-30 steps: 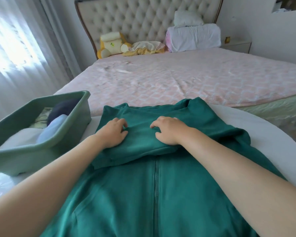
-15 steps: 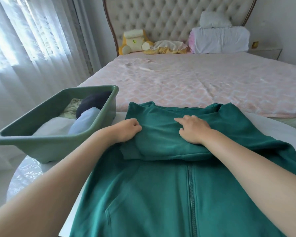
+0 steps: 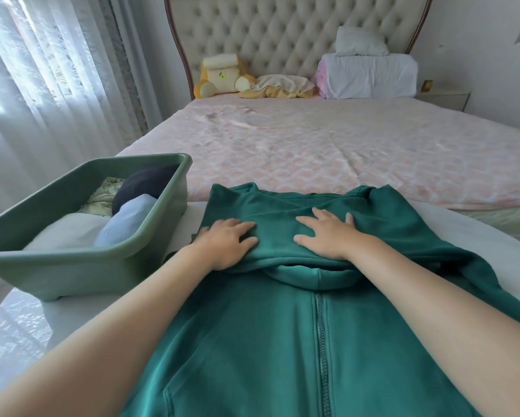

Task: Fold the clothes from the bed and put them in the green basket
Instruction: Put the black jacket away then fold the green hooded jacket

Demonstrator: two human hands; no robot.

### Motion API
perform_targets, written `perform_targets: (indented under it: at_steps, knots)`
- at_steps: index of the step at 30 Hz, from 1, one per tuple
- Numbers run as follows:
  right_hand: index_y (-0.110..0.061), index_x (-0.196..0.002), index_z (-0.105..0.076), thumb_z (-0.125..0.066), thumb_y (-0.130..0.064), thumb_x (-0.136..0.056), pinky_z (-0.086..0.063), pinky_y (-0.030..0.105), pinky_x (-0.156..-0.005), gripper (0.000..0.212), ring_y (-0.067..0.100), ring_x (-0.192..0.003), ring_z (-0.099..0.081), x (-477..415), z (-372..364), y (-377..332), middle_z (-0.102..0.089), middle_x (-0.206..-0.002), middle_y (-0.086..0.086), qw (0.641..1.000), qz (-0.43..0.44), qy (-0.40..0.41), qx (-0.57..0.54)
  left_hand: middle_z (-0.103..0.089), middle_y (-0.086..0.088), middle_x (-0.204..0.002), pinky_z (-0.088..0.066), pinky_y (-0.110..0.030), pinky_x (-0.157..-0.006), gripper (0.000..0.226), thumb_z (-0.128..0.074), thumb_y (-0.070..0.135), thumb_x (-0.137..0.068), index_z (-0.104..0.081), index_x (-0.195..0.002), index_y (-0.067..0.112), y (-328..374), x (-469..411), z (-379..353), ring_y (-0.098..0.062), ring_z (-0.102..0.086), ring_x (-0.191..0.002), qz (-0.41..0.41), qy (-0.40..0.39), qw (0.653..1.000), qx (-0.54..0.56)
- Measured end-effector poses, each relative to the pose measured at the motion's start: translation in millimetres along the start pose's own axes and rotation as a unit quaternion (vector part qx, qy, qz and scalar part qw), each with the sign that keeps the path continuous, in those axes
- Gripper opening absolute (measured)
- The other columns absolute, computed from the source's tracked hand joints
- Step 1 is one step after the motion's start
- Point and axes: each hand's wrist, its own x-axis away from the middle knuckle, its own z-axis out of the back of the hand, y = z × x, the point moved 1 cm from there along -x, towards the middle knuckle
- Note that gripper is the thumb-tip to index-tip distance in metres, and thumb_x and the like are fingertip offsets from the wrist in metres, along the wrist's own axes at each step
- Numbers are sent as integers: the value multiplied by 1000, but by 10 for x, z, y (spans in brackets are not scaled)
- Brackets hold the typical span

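Head view: both hands — left hand (image 3: 227, 243), right hand (image 3: 328, 237) — press flat, fingers spread, gripping nothing, on the folded-down top of the green jacket (image 3: 283, 341), likely creasing it; green basket (image 3: 81, 266) waits just beside.

The left hand (image 3: 227, 243) and the right hand (image 3: 328, 237) lie palm down, fingers straight and spread, thumbs toward each other.

Green zip hoodie (image 3: 283, 341) lies beside green basket (image 3: 81, 269).
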Motion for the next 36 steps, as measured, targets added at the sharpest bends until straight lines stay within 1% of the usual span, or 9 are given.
perform_targets:
  at_steps: [3,9,15,18,22,25,30,33,36]
  knots:
    - [-51,-154,-19,-29,-81,-89,8,73,-113,73,24,-155,4,23,-1,22,-1,-169,-1,1000,-17,9,15,-10,7,-166,-12,-58,-118,64,-19,72,-93,-4,-153,53,-184,29,-123,-19,-5,-152,62,-73,995,-16]
    - [-52,-156,-4,-22,-91,-80,4,75,-113,87,28,-155,8,114,-67,93,7,-169,-2,997,-65,-28,40,-7,0,-166,-16,-55,-119,64,-23,69,-94,-12,-154,48,-217,103,-141,-22,-1,-152,102,-45,993,42]
    - [-33,-159,-22,-30,-53,-103,-3,58,-122,59,20,-155,-3,242,23,-435,-8,-169,1,998,64,21,11,-44,-18,-141,-37,-46,-103,45,-22,37,-103,-43,-140,22,-224,139,-76,-36,-38,-129,170,42,976,129]
    - [-30,-161,-14,-24,-43,-107,0,56,-123,56,17,-155,1,322,-128,-629,-3,-169,-2,995,93,-25,-4,-51,-18,-135,-43,-41,-100,42,-33,15,-96,-47,-136,13,-286,90,-4,-36,-45,-125,209,79,958,178]
    - [-42,-159,-5,-24,-52,-104,5,63,-120,59,14,-155,7,323,-207,-598,3,-169,-7,995,87,-31,23,-53,-14,-129,-48,-39,-90,51,-42,17,-90,-37,-141,21,-286,76,82,-33,-50,-116,208,57,959,183]
    - [-55,-154,0,-26,-65,-99,5,68,-117,62,16,-155,8,317,-212,-614,4,-169,-7,994,92,-42,46,-55,-8,-117,-51,-35,-82,70,-46,18,-87,-24,-151,36,-313,54,162,-24,-55,-91,174,50,962,203]
    - [-53,-155,-5,-35,-75,-91,6,67,-118,74,16,-155,9,353,-191,-628,3,-169,-5,994,96,-40,37,-62,0,-119,-52,-24,-68,53,-49,8,-89,-56,-138,27,-175,80,304,-16,-61,-87,128,34,939,319]
    - [-49,-155,-16,-58,-72,-82,1,59,-122,88,16,-155,-4,415,-87,-542,-12,-168,-4,991,112,-47,-61,-62,4,-114,-53,-22,-72,51,-50,4,-90,-56,-139,20,89,131,501,-15,-63,-93,80,43,931,354]
    - [-40,-152,-34,-65,-41,-89,-35,35,-109,70,18,-136,-44,450,126,-364,-47,-151,-3,948,72,15,-310,-67,-6,-115,-55,-35,-87,43,-52,6,-88,-63,-128,17,419,103,798,-24,-65,-99,25,39,954,296]
